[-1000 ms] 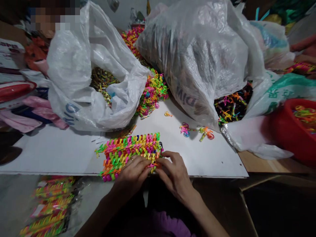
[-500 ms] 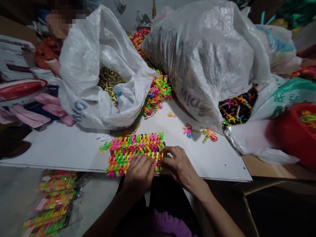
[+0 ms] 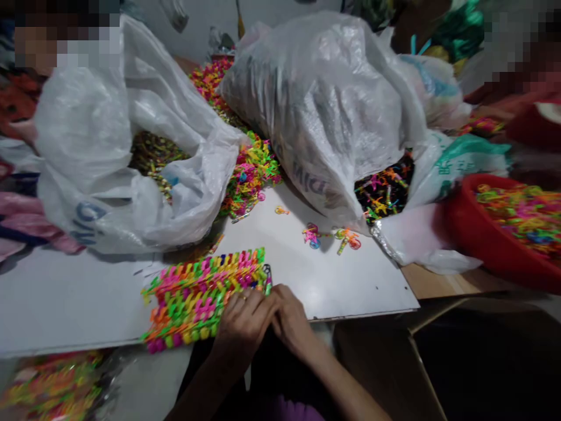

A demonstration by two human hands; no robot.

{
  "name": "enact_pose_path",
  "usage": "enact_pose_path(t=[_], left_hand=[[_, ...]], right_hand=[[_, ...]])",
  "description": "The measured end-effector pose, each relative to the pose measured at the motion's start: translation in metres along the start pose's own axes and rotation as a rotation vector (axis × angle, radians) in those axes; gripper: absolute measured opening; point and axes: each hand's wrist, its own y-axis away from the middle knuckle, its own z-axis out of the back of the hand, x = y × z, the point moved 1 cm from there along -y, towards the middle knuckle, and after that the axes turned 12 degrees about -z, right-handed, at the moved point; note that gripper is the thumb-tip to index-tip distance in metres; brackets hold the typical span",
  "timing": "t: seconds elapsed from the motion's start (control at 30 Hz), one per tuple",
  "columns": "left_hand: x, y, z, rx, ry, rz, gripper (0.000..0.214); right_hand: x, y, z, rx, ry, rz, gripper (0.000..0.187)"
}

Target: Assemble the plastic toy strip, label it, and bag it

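Note:
A wide bundle of linked neon plastic pieces [image 3: 197,301] in pink, yellow, green and orange lies on a white board [image 3: 74,304], overhanging the board's near edge. My left hand [image 3: 243,324], with a ring on one finger, is curled over the bundle's near right part. My right hand [image 3: 289,318] presses against its fingertips at the bundle's right corner, and what those fingers pinch is hidden. A small dark item [image 3: 267,279] shows at that end of the bundle. Several small loose plastic pieces [image 3: 312,236] lie farther up the board.
Large white plastic sacks [image 3: 324,111] full of coloured pieces slump along the board's far side. A red basin [image 3: 495,234] of pieces stands at right, beside a seated person [image 3: 526,76]. Another person [image 3: 44,47] is at upper left. Bagged strips [image 3: 56,386] lie at lower left.
My view has swung, shifting the scene left and showing more of the red basin. My hands have drawn together at the bundle's right end, and the bundle now sits at a steeper slant.

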Motion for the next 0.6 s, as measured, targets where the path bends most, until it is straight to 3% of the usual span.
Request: enact_pose_path(t=[0.1, 0.27, 0.33, 0.4, 0.47, 0.6], left_hand=[[0.003, 0.010, -0.005, -0.029, 0.044, -0.038, 0.016], [0.009, 0.022, -0.006, -0.077, 0.101, -0.014, 0.018], [0.009, 0.022, -0.006, -0.070, 0.110, -0.035, 0.018], [0.010, 0.021, -0.004, -0.059, 0.118, -0.047, 0.018], [0.010, 0.018, 0.001, -0.055, 0.121, -0.074, 0.018], [0.018, -0.001, 0.019, -0.191, 0.095, 0.022, 0.018]], right_hand=[[-0.009, -0.011, 0.027, 0.050, 0.021, 0.029, 0.019], [-0.052, -0.069, 0.111, -0.296, 0.402, -0.249, 0.022], [-0.064, -0.091, 0.131, -0.323, 0.562, -0.288, 0.022], [-0.066, -0.101, 0.136, -0.306, 0.618, -0.280, 0.019], [-0.059, -0.097, 0.128, -0.284, 0.524, -0.256, 0.011], [-0.031, -0.066, 0.084, -0.225, -0.043, -0.283, 0.010]])
